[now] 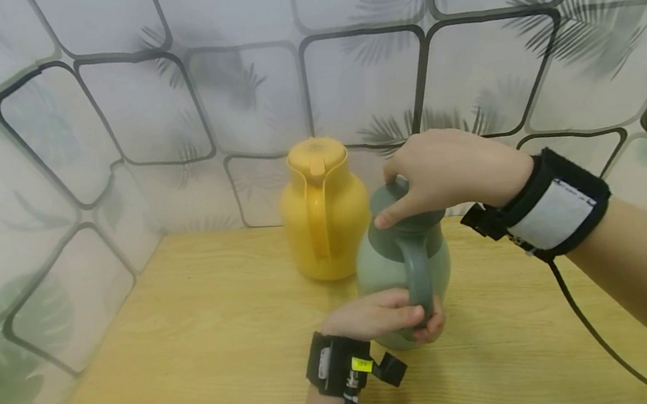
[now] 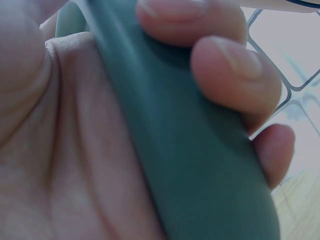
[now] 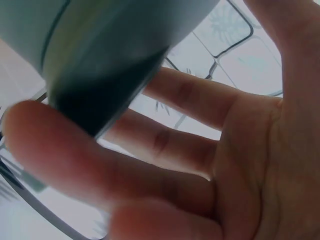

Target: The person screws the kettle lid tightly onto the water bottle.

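A pale green vacuum jug with a darker green neck stands upright on the wooden table. My left hand grips its dark green handle low down, and the left wrist view shows several fingertips wrapped over that handle. From above, my right hand holds the jug's dark green lid, thumb on the near side. In the right wrist view the curled fingers reach around the lid. The palm stays a little apart from it, and part of the lid is hidden by the hand.
Just behind and left of the green jug stands a yellow vacuum jug, its handle facing me. The light wood table meets a patterned curtain at the back and left. A black cable hangs from my right wrist strap.
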`<state>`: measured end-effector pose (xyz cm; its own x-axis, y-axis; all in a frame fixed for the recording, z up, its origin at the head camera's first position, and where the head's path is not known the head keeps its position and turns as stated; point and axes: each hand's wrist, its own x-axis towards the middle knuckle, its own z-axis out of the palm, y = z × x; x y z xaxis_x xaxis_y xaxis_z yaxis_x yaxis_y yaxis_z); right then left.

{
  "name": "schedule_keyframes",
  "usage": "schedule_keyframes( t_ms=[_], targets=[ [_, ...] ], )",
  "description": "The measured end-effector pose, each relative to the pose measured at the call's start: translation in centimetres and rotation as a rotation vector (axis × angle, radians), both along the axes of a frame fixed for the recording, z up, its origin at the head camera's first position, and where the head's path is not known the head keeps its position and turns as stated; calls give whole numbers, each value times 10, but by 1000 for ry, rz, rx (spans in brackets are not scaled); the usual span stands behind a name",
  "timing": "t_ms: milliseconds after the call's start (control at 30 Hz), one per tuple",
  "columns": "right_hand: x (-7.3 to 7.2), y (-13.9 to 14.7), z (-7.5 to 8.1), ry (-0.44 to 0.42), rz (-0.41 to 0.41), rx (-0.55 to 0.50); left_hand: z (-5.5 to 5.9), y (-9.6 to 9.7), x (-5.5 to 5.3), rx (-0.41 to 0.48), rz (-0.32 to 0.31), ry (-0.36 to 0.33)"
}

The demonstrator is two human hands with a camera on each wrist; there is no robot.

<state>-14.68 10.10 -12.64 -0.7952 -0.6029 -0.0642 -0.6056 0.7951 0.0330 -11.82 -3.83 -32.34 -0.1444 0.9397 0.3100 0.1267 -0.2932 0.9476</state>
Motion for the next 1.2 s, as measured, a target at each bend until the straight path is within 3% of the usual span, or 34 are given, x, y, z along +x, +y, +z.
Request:
schedule_keyframes(
  t_ms=[400,700,1000,1200],
  targets=[
    [-1,-1,-7,92,-14,-15,-1,1,-1,14,3,8],
    [-2,-3,-13,175,-28,7,5,0,2,4,3,0],
    [-2,-1,-17,206,-53,-11,2,0,0,-1,8,15],
    [0,1,-10,200,-64,30,1,1,1,3,4,6]
  ],
)
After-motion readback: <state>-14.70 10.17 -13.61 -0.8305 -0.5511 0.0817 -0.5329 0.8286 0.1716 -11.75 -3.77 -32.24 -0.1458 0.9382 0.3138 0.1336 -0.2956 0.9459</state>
